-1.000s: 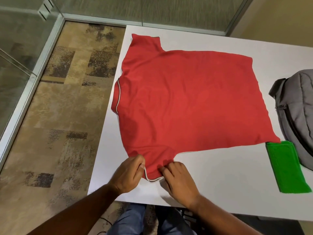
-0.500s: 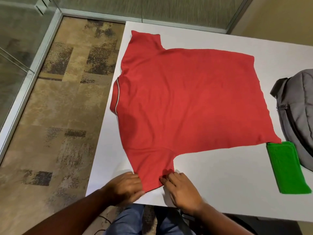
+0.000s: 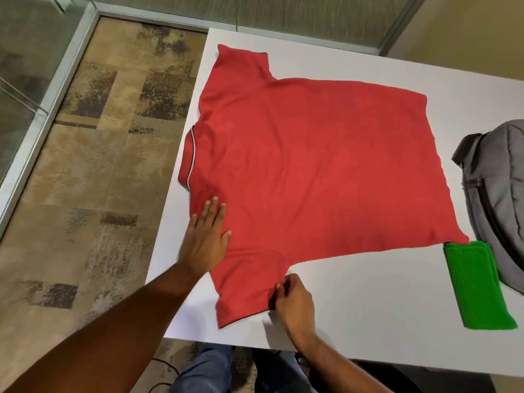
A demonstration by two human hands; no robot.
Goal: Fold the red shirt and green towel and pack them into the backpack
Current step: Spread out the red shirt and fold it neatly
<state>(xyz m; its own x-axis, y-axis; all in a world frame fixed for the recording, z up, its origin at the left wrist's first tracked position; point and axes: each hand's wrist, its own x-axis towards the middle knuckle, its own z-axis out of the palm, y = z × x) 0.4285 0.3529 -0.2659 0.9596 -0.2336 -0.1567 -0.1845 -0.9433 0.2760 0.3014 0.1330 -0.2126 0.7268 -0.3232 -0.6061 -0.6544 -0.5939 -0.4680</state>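
Left hand (image 3: 205,242) flat, fingers apart, pinning the red shirt (image 3: 312,171) on the desk (image 3: 368,316); right hand (image 3: 295,302) pinches the near sleeve. Best fold it inward, smoothly, away from that grip.

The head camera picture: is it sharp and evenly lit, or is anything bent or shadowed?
Head view: mostly sharp, soft even light, no glare on the table; the wide lens bows the table's edges; the left hand and the right hand cast only faint shadows on the shirt and the table.
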